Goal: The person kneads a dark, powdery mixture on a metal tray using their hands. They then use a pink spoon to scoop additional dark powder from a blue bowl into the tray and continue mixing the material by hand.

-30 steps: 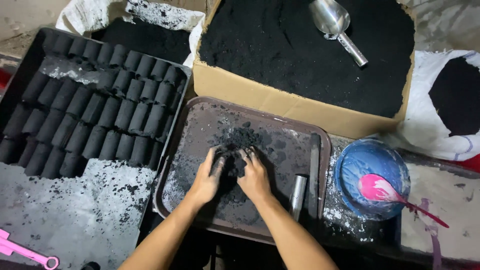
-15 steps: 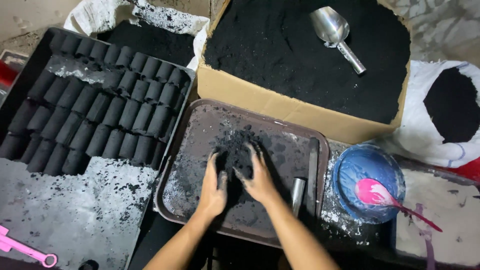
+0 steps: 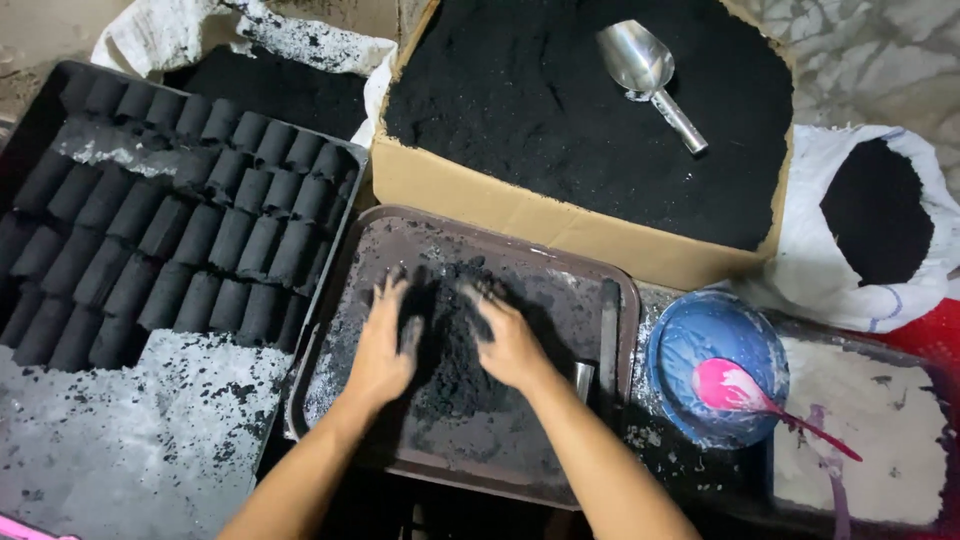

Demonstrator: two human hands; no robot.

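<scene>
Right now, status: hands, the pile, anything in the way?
Left hand and right hand open, flanking black pile on brown tray. Metal tube by right wrist. Nothing between hands.

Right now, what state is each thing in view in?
Left hand: open, flat on the powder pile.
Right hand: open, on the pile.
Powder pile: heaped between both hands.
Brown tray: dusted black.
Cardboard box: full of black powder.
Metal scoop: lying on the powder.
Blue bowl: holds a pink spoon.
Black cylinders: in rows.
</scene>
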